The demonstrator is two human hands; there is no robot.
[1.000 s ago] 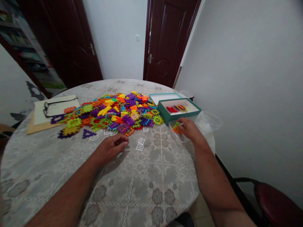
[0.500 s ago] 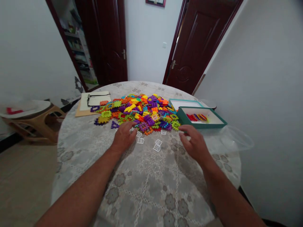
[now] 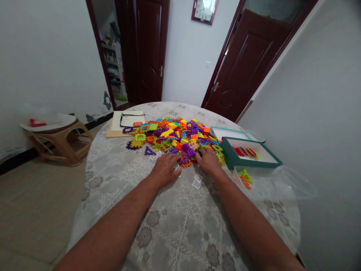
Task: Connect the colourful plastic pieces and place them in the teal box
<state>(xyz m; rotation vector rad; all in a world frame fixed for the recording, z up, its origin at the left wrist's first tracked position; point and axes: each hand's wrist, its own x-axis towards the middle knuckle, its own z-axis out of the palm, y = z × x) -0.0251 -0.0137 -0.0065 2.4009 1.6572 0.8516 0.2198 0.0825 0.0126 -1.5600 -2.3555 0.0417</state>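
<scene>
The round table (image 3: 175, 233) (cloth-covered) carries heaped colourful pieces (image 3: 169, 133) and a green box (image 3: 251, 162).

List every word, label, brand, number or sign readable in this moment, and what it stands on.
No readable text.
Wall frame: faint marks, too blurred to read.
Shelf items: too small to read.
Pale paper: no writing can be made out.
Coloured plastic pieces: no lettering can be made out.

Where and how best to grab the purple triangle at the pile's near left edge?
Probably pinch the frame of the purple triangle from above and the near left: it lies flat on the tablecloth, that side looks free, and the pile crowds its far side.
</scene>
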